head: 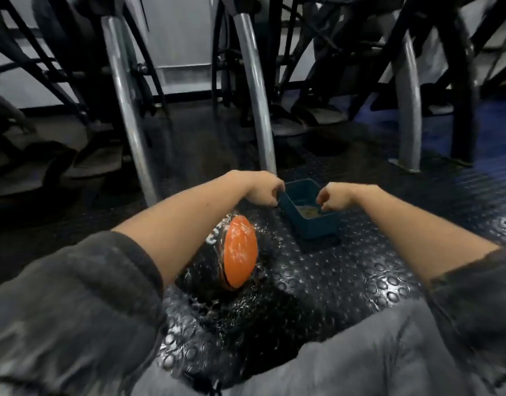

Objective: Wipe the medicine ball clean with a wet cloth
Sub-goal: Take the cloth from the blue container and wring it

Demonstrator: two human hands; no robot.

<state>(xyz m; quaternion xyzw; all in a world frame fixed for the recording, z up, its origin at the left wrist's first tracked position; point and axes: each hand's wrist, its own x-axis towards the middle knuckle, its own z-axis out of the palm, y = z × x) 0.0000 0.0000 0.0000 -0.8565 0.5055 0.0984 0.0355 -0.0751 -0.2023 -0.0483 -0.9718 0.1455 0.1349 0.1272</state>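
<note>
At the tub (317, 227), left hand (264, 190) grips one rim, right hand (333, 197) curls opposite (hold unclear). The medicine ball (240, 250) lies nearer than the tub, leftward

Dim scene, glare spotting the wet floor (346, 270), edges bowed by the wide lens, everything motion-soft.
</note>
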